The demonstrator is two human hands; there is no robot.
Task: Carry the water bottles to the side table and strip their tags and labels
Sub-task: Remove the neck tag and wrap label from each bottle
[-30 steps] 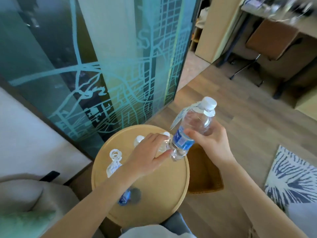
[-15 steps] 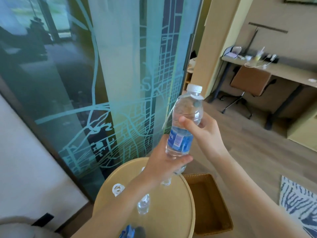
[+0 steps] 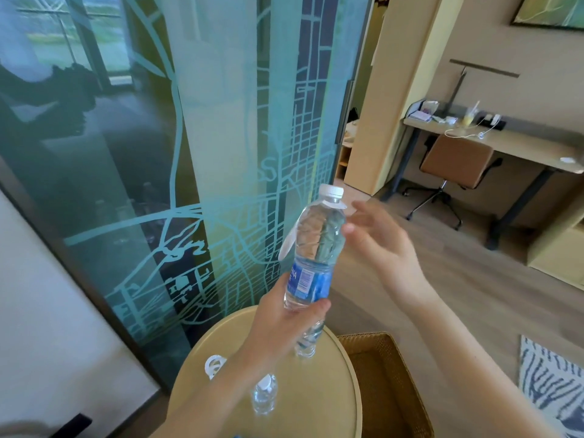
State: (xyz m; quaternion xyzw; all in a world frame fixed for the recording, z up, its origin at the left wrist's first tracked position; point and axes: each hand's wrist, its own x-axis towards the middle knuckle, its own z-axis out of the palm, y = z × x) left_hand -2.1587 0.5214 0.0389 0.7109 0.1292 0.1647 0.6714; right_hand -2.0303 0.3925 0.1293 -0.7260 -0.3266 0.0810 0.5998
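change: right hand (image 3: 382,245) has let go of the bottle (image 3: 319,245) it held a moment ago.
left hand (image 3: 284,324): grips the bottle's base below the label (image 3: 308,281), nearly upright over the table (image 3: 335,390).
right hand: fingers spread, holds nothing, just beside the bottle's shoulder.
tag (image 3: 286,246): hangs from the neck.

The right hand (image 3: 379,245) has let go of the bottle (image 3: 316,245) and spreads open just beside it; the left hand (image 3: 284,324), earlier down at the table (image 3: 335,393), now grips the bottle's base alone; the bottle has risen, nearly upright.
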